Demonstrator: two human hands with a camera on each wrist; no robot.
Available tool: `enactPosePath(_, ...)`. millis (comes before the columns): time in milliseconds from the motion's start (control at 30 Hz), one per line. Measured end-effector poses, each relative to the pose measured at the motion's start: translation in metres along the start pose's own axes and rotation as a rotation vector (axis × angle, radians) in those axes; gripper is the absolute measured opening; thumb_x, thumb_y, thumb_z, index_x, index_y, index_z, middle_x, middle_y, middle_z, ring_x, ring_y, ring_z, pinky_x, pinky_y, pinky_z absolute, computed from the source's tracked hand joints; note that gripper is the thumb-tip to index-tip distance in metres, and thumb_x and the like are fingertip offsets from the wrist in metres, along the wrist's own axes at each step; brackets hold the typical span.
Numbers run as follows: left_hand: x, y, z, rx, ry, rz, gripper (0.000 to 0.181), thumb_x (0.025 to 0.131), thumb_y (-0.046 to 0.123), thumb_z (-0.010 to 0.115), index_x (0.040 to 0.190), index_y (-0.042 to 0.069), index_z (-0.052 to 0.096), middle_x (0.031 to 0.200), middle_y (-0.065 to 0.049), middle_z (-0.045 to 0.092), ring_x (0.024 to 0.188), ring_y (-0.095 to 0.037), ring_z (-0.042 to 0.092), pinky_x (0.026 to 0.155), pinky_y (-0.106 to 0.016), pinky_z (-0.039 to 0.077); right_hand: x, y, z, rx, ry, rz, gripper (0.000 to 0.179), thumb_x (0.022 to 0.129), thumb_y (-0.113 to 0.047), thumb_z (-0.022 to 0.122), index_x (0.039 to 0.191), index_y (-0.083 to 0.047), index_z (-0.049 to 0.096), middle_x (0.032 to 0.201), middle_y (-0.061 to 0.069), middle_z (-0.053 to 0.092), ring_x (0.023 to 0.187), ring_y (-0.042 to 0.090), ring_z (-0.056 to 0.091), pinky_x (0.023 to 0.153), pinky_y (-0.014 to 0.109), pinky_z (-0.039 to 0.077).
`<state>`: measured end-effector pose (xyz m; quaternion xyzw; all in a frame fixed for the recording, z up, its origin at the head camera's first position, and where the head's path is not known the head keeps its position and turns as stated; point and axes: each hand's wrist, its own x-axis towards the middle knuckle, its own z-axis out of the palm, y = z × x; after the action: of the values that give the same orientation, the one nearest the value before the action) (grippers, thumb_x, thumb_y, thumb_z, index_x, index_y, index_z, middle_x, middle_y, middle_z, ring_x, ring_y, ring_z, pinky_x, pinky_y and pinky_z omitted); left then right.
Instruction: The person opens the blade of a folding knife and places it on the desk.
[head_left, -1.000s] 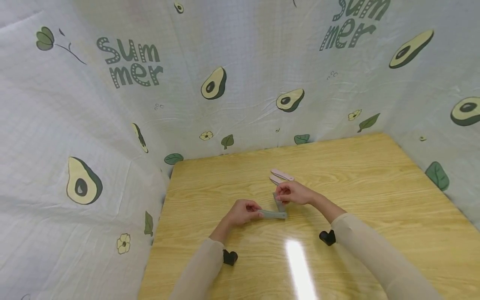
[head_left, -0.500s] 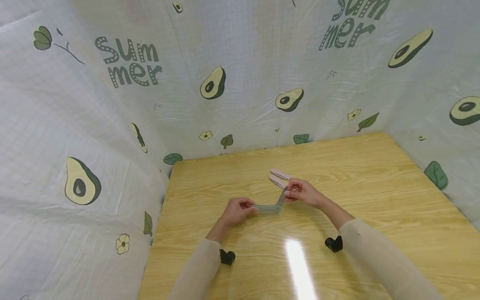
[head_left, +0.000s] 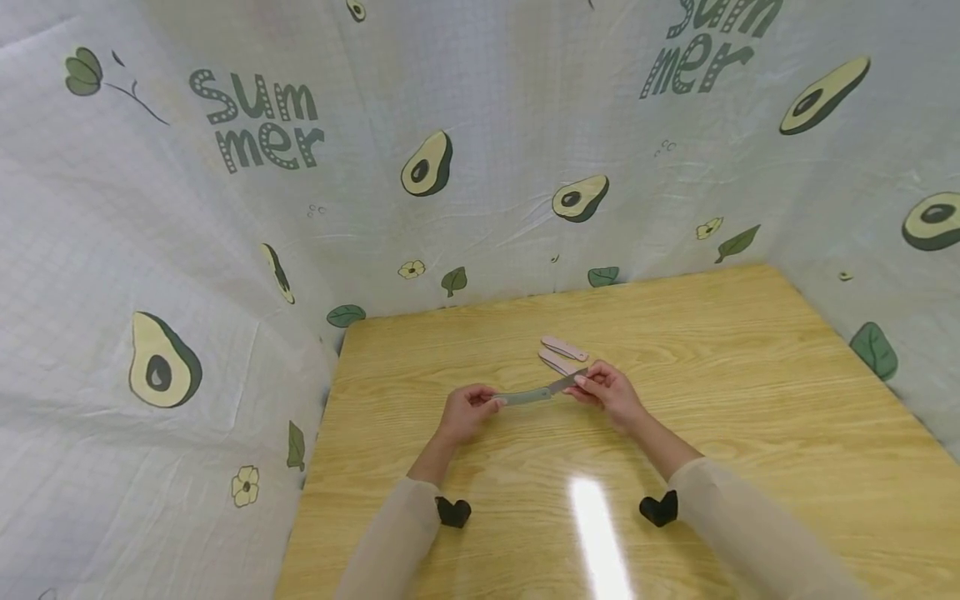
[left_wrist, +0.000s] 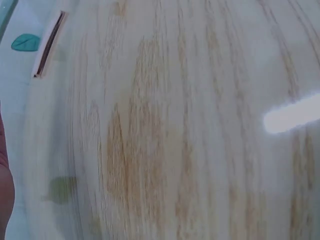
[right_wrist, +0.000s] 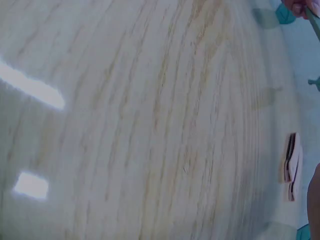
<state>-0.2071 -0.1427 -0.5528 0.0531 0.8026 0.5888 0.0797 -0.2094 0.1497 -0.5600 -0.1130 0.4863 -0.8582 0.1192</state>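
Observation:
Between the two hands in the head view is a folding knife with a green handle [head_left: 525, 397] and a grey blade [head_left: 566, 382], nearly in line with each other. My left hand [head_left: 463, 414] pinches the handle's far end between thumb and fingers. At the other end, my right hand [head_left: 613, 398] pinches the blade near its tip. Only an edge of the left hand [left_wrist: 6, 195] shows in the left wrist view. The right wrist view catches part of the left hand [right_wrist: 298, 7] with the green handle [right_wrist: 313, 22] at the top right corner.
Just beyond the right hand, two folded pink knives [head_left: 564, 347] lie side by side on the wooden table [head_left: 712, 350]. White cloth [head_left: 495, 233] printed with avocados hangs behind and at both sides. Light glares off the tabletop near the front.
The blade has swung out from a sharp angle to nearly straight with the handle. Both hands have shifted slightly away from the body, the right one also to the right.

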Motion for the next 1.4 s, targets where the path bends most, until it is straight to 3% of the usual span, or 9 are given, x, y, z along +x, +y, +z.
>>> enactPosePath(167, 0.001, 0.001, 0.003, -0.092, 0.032, -0.025, 0.022, 0.085, 0.012, 0.075, 0.099, -0.004, 0.070, 0.075, 0.009, 0.064, 0.070, -0.013, 0.062, 0.064, -0.029, 0.055, -0.002, 0.006, 0.006, 0.186, 0.021, -0.044, 0.027, 0.099, 0.010, 0.039, 0.088, -0.006, 0.058, 0.087, 0.007, 0.073, 0.085, 0.019, 0.074, 0.077, 0.024, 0.058)
enactPosePath(233, 0.001, 0.002, 0.004, -0.132, 0.037, -0.034, 0.024, 0.085, 0.011, 0.074, 0.101, -0.006, 0.069, 0.076, 0.009, 0.065, 0.072, -0.014, 0.063, 0.071, -0.040, 0.058, -0.003, 0.008, 0.009, 0.208, 0.037, -0.048, 0.026, 0.099, 0.010, 0.039, 0.087, -0.006, 0.057, 0.087, 0.007, 0.073, 0.085, 0.019, 0.074, 0.076, 0.024, 0.058)
enactPosePath(367, -0.008, 0.018, 0.004, -0.172, 0.043, -0.030, 0.025, 0.085, 0.008, 0.073, 0.103, -0.010, 0.068, 0.076, 0.007, 0.066, 0.072, -0.010, 0.063, 0.081, -0.053, 0.055, -0.006, 0.010, 0.012, 0.204, 0.068, -0.051, 0.023, 0.099, 0.008, 0.041, 0.087, -0.006, 0.054, 0.089, 0.006, 0.073, 0.086, 0.019, 0.074, 0.077, 0.024, 0.058)
enactPosePath(467, -0.014, 0.029, 0.003, -0.179, 0.046, -0.014, 0.025, 0.086, 0.007, 0.072, 0.103, -0.011, 0.067, 0.076, 0.005, 0.067, 0.071, -0.007, 0.062, 0.082, -0.053, 0.054, -0.009, 0.012, 0.013, 0.219, 0.079, -0.053, 0.023, 0.099, 0.009, 0.040, 0.088, -0.006, 0.054, 0.091, 0.006, 0.072, 0.088, 0.021, 0.074, 0.080, 0.025, 0.058)
enactPosePath(700, -0.014, 0.024, 0.007, -0.203, 0.056, -0.011, 0.026, 0.087, 0.007, 0.071, 0.102, -0.014, 0.066, 0.073, 0.009, 0.065, 0.069, -0.004, 0.061, 0.077, -0.045, 0.057, -0.013, 0.016, 0.014, 0.236, 0.134, -0.012, 0.023, 0.099, 0.007, 0.041, 0.087, -0.007, 0.055, 0.092, 0.006, 0.072, 0.087, 0.020, 0.074, 0.079, 0.023, 0.058)
enactPosePath(833, -0.014, 0.023, 0.008, -0.198, 0.022, -0.050, 0.026, 0.087, 0.006, 0.070, 0.103, -0.014, 0.066, 0.073, 0.008, 0.065, 0.071, -0.009, 0.061, 0.078, -0.043, 0.058, -0.013, 0.015, 0.008, 0.205, 0.166, 0.037, 0.027, 0.098, 0.008, 0.042, 0.086, -0.008, 0.060, 0.089, 0.005, 0.073, 0.085, 0.018, 0.074, 0.080, 0.025, 0.058)
enactPosePath(1000, -0.012, 0.023, 0.006, -0.175, -0.038, -0.085, 0.027, 0.088, 0.005, 0.069, 0.105, -0.015, 0.065, 0.074, 0.007, 0.066, 0.075, -0.017, 0.064, 0.083, -0.051, 0.056, -0.013, 0.010, -0.003, 0.176, 0.233, 0.098, 0.027, 0.096, 0.011, 0.047, 0.087, -0.006, 0.066, 0.087, 0.006, 0.074, 0.085, 0.017, 0.074, 0.082, 0.026, 0.057)
enactPosePath(1233, -0.002, 0.010, 0.008, -0.203, -0.063, -0.105, 0.025, 0.087, 0.001, 0.068, 0.105, -0.017, 0.066, 0.074, 0.006, 0.067, 0.073, -0.016, 0.066, 0.083, -0.051, 0.056, -0.013, 0.003, -0.013, 0.100, 0.271, 0.135, 0.016, 0.094, 0.008, 0.053, 0.106, 0.000, 0.060, 0.088, 0.005, 0.074, 0.085, 0.015, 0.073, 0.082, 0.026, 0.057)
enactPosePath(1400, 0.008, -0.008, 0.020, -0.295, 0.002, -0.182, 0.028, 0.087, 0.002, 0.069, 0.110, -0.015, 0.065, 0.082, -0.001, 0.069, 0.078, -0.012, 0.069, 0.082, -0.039, 0.059, -0.013, -0.002, -0.018, -0.001, 0.346, 0.198, 0.033, 0.094, 0.005, 0.055, 0.126, 0.008, 0.044, 0.088, 0.001, 0.072, 0.084, 0.011, 0.072, 0.082, 0.023, 0.057)
